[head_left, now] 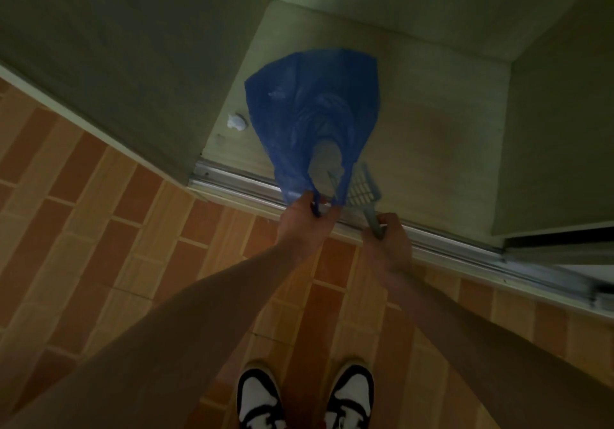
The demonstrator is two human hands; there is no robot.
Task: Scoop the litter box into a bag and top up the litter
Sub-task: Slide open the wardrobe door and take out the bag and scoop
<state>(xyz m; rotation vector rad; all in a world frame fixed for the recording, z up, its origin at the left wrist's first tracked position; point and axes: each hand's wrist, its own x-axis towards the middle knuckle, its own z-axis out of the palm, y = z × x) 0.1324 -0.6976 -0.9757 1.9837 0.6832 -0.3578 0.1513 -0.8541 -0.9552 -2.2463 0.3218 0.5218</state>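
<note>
A blue plastic bag [312,109] hangs by its handles from my left hand [307,221], which pinches them above the sliding-door track. My right hand [388,242] grips the handle of a grey slotted litter scoop [360,189], whose head lies just right of the bag's handles and partly behind them. The bag hangs over a pale wood-grain floor inside a dim alcove. No litter box is in view.
A metal sliding-door track [448,242] runs diagonally between the orange brick-pattern tiles [99,196] and the alcove floor [432,129]. A small white crumpled scrap [236,121] lies left of the bag. Walls close in the alcove on three sides. My black-and-white shoes [305,398] stand on the tiles.
</note>
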